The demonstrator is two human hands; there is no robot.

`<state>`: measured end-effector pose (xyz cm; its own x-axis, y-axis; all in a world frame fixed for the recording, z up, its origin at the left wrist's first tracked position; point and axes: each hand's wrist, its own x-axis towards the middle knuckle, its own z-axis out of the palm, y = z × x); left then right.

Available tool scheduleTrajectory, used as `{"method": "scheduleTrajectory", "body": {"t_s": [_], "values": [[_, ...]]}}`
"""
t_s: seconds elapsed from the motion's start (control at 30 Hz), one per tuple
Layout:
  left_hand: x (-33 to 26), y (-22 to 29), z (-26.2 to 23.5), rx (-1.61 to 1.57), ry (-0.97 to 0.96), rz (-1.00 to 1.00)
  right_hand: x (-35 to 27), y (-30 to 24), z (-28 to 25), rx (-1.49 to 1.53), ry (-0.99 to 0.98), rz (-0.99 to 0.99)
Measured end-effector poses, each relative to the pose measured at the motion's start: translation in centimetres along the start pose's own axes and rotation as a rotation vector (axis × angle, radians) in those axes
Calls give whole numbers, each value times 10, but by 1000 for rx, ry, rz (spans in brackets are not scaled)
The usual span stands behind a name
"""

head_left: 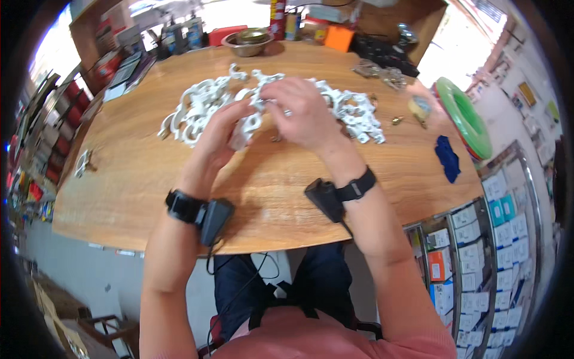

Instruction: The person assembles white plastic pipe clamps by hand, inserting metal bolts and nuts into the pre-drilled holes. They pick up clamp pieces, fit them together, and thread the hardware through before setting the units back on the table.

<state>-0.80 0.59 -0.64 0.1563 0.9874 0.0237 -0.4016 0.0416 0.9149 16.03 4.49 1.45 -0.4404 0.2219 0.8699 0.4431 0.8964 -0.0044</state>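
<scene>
Both my hands work close together over the far middle of the wooden table [263, 179]. My left hand [225, 127] is closed around a white plastic pipe clip [250, 124]. My right hand [304, 113] is pinched at the clip's upper side, against a small metallic piece that looks like a screw; its fingertips are partly hidden. A loose pile of white pipe clips [200, 102] lies left of and beyond my left hand. Another pile of the same white clips [357, 113] spreads out to the right of my right hand.
Along the back stand a metal bowl [248, 46], bottles and an orange box [339, 37]. Small bags [382, 73], a tape roll [420, 107] and a blue cloth [447, 158] lie at right, near green coiled hose [463, 116]. One clip [82, 163] lies far left.
</scene>
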Motion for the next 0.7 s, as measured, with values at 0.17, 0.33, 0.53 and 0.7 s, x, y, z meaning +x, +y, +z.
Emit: {"method": "scheduleTrajectory", "body": {"t_s": [0.17, 0.33, 0.53, 0.7], "values": [[-2, 4, 0, 41, 40, -7, 0, -5, 3, 14, -7, 65], [0, 4, 2, 31, -5, 1, 2, -5, 4, 69, 46, 39], [-6, 10, 12, 74, 56, -12, 3, -9, 0, 21, -19, 66], [-7, 10, 13, 47, 55, -33, 2, -10, -1, 10, 10, 82]]}}
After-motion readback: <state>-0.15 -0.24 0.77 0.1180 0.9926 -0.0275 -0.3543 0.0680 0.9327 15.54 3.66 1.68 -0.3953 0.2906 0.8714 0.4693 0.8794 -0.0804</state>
